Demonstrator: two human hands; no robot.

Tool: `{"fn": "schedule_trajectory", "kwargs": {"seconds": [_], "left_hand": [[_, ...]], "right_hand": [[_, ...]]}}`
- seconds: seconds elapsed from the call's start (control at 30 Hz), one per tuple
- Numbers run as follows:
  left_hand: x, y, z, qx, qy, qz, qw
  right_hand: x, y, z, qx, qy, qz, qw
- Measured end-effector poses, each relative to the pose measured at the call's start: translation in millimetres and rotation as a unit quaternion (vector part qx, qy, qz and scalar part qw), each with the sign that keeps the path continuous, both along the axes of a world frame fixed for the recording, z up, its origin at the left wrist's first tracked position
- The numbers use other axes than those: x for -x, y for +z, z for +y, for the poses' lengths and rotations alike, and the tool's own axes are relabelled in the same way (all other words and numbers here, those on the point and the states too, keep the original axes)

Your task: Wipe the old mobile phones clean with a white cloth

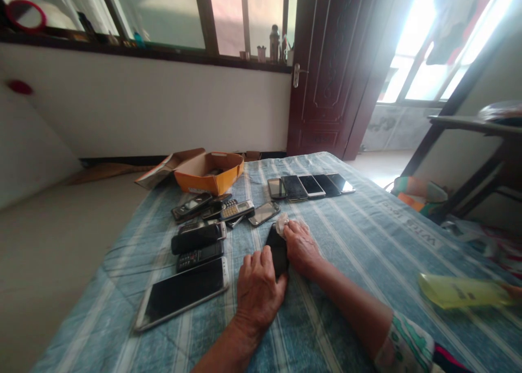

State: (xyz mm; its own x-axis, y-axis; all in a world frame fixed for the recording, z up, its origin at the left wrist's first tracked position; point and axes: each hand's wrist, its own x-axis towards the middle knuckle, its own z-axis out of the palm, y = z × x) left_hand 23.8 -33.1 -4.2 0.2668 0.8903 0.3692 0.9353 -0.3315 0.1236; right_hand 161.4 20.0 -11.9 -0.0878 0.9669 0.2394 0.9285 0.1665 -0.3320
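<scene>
While left hand grips the black phone, fingers curled, right hand — closed on a white rag — presses its top; phone row near far edge of striped blanket.

From my end, the blue striped cover carries everything. An open orange box sits at eleven o'clock. Five smartphones lie in a row at twelve to one. Keypad phones are heaped at ten, and a large smartphone lies at eight. At centre is a black phone with a white cloth at its far end. A yellow bottle lies at four.
</scene>
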Motion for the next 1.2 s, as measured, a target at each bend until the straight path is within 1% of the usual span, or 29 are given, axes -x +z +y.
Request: {"fn": "schedule_trajectory", "kwargs": {"seconds": [0.1,0.3,0.4,0.5,0.6,0.73,0.87,0.97,1.03,1.13,1.2], "left_hand": [[-1,-0.3,-2,0.01,0.005,0.001,1.0],[-2,-1.9,-4,0.02,0.008,0.011,1.0],[-2,-1.1,-4,0.021,0.005,0.019,1.0],[-2,-0.3,-5,0.017,0.006,0.019,1.0],[-3,0.7,-5,0.012,0.006,0.02,1.0],[-3,2.9,-5,0.01,0.004,0.022,1.0],[-3,4.7,-6,0.011,0.006,0.02,1.0],[-3,4.8,-6,0.012,0.002,0.017,1.0],[-3,4.3,-6,0.013,0.001,0.016,1.0],[-2,3.6,-6,0.014,0.002,0.014,1.0],[-3,3.7,-6,0.019,0.0,0.012,1.0]], "right_hand": [[0,-1.7,-10,0.005,0.011,-0.001,1.0],[1,-8.2,-44,0.014,0.063,0.008,0.998],[2,-6.3,-47,0.017,0.062,0.019,0.998],[1,-3.9,-37,0.006,0.062,0.034,0.997],[-4,-3.5,-20,-0.019,0.058,0.037,0.997],[-10,-1.5,2,-0.028,0.038,-0.001,0.999],[-11,4.2,15,-0.039,0.016,-0.017,0.999],[-7,3.8,15,-0.053,0.043,-0.026,0.997],[-2,0.5,9,-0.056,0.073,-0.021,0.996],[1,-3.3,-9,-0.06,0.136,0.049,0.988],[-3,-1.5,-26,-0.052,0.189,0.106,0.975]]}}
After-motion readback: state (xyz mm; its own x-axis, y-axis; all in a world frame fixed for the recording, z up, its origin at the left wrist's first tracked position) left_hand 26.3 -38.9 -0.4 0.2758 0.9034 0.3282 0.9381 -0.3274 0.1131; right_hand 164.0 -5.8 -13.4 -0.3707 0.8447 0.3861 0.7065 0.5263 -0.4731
